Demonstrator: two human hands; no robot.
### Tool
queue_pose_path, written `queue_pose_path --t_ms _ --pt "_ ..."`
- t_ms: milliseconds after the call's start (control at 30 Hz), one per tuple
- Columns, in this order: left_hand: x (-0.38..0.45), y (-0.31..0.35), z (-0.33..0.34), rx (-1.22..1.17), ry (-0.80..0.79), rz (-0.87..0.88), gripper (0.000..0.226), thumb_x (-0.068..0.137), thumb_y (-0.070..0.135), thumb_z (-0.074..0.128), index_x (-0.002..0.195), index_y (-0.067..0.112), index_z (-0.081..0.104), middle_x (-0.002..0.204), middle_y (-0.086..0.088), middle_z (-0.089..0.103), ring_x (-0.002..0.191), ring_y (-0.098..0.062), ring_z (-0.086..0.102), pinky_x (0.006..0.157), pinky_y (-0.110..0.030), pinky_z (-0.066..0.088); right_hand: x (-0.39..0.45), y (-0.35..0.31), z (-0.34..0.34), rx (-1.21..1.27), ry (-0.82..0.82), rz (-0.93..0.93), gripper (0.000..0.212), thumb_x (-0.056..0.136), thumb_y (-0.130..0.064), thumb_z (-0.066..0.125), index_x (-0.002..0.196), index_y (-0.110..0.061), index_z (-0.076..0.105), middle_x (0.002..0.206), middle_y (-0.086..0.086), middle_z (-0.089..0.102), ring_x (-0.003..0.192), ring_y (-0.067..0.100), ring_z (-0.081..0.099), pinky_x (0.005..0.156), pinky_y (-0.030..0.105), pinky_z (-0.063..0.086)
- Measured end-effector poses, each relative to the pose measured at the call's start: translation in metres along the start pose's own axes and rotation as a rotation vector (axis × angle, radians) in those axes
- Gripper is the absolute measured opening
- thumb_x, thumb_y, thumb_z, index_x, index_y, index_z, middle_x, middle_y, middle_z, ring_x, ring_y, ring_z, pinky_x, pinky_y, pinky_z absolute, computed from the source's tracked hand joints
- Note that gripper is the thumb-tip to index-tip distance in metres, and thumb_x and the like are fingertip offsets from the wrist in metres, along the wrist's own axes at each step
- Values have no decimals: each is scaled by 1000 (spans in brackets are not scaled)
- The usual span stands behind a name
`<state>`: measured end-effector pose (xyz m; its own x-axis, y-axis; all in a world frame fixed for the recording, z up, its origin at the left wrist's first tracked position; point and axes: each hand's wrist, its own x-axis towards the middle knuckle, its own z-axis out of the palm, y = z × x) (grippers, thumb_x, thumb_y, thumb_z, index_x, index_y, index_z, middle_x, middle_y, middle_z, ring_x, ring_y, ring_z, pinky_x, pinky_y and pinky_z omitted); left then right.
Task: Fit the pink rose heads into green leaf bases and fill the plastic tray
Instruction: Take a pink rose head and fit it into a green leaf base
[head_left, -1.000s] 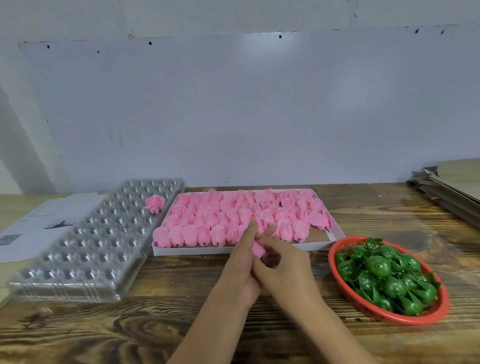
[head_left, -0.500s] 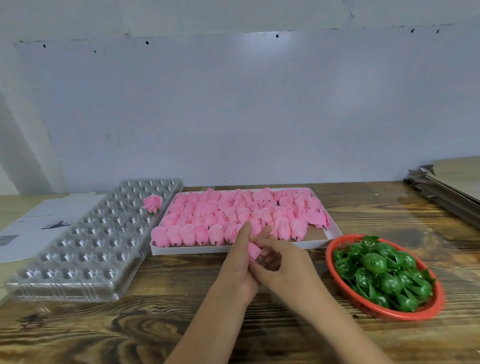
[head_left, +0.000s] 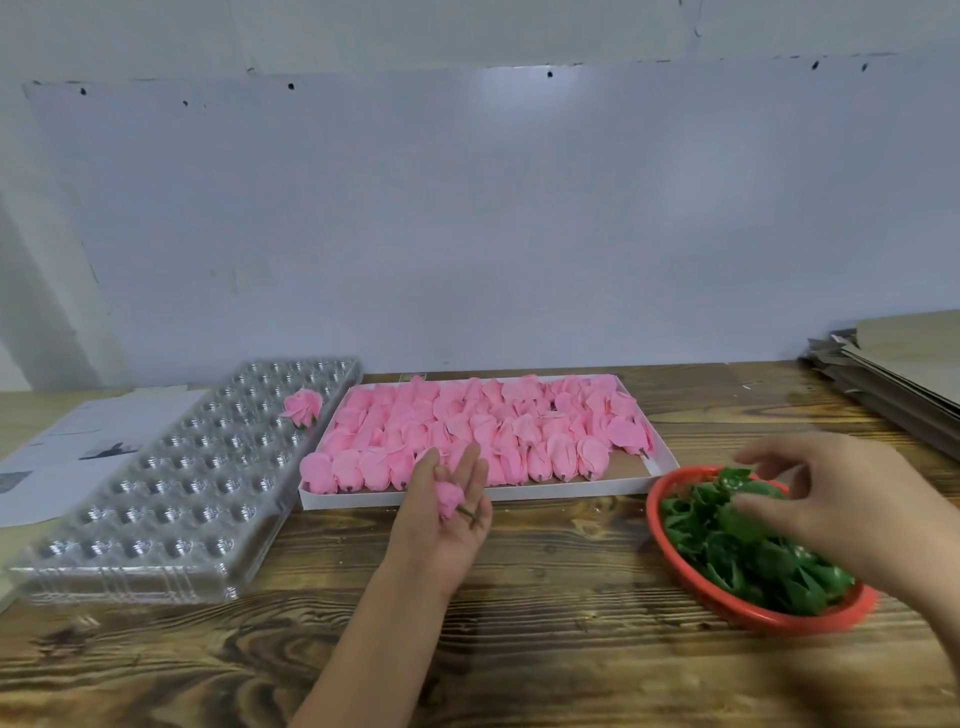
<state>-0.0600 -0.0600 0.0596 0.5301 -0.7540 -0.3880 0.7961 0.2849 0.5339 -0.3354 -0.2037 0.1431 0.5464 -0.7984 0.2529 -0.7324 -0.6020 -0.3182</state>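
Note:
My left hand (head_left: 435, 545) is raised over the table in front of the white box (head_left: 519, 492) and pinches one pink rose head (head_left: 448, 496) against its straight fingers. Hovering over the red basket (head_left: 753, 618), my right hand (head_left: 852, 504) has loosely spread fingers and holds nothing; it is blurred. Green leaf bases (head_left: 737, 545) fill that basket. The box holds several rows of pink rose heads (head_left: 467, 431). At the left lies the clear plastic tray (head_left: 182, 483), with one finished rose (head_left: 302, 408) in a cell near its far right side.
A printed sheet of paper (head_left: 62, 452) lies left of the tray. Flattened cardboard (head_left: 909, 364) is stacked at the far right. A pale wall stands close behind the wooden table (head_left: 545, 649).
My hands were together in front of the box on the rose head. Now my right hand has moved right over the red basket, while my left hand keeps the rose head.

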Motion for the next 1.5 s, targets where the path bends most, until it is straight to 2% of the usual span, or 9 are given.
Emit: queue_pose_path --t_ms 233,367,467,700,867,1067,1300,1400,1500 --pt "-1 -2 0 10 7 -3 27 98 33 63 75 23 53 110 -4 78 92 -16 77 89 -38 49 2 5 19 -253 -204 15 51 77 -46 73 126 -45 60 125 -15 63 110 8 59 90 29 53" --pt "-3 -2 0 14 12 -1 30 98 33 63 71 23 54 110 -4 78 102 -17 74 93 -37 49 5 5 25 -280 -217 21 48 80 -42 70 128 -41 61 126 -13 63 108 9 60 90 29 54" --pt "-4 1 -2 16 13 7 33 99 34 62 69 23 55 109 -4 78 104 -17 72 92 -37 48 6 7 22 -240 -166 4 43 80 -42 70 123 -33 67 110 -11 68 89 5 60 71 18 50" --pt "-5 1 -2 8 11 11 31 99 35 62 72 23 55 109 -3 78 94 -16 75 88 -36 49 3 -5 9 61 110 -12 36 78 -31 72 114 -25 71 90 -8 68 79 12 58 73 29 43" --pt "-8 -3 2 6 8 23 27 99 36 62 76 23 55 110 -2 78 97 -16 74 87 -36 49 -2 -23 20 326 192 -60 30 78 -27 75 106 -36 70 84 -27 63 80 -6 61 74 23 44" --pt "-13 -13 13 -38 -1 44 30 99 42 61 77 22 56 112 1 78 86 -13 77 86 -34 49 -3 -57 66 1078 -12 -60 28 82 3 73 101 -17 70 89 3 76 76 10 69 68 19 56" --pt "-22 -22 29 -42 -36 66 17 99 47 57 104 30 57 112 3 78 88 -14 77 82 -36 48 -13 -88 122 1407 -210 140 30 86 4 68 114 -7 69 101 14 75 97 27 73 81 29 60" --pt "-27 -21 33 -7 -51 98 57 100 47 55 153 33 39 116 2 77 94 -16 77 90 -45 51 -17 -94 131 1446 -243 156 29 88 6 65 112 -9 71 103 12 76 101 27 72 81 29 59" --pt "-23 -20 30 86 -75 140 67 102 49 50 161 29 24 116 5 76 103 -15 75 105 -53 45 -19 -96 132 1428 -223 183 31 87 5 67 112 -13 71 102 8 77 99 22 72 79 30 59"
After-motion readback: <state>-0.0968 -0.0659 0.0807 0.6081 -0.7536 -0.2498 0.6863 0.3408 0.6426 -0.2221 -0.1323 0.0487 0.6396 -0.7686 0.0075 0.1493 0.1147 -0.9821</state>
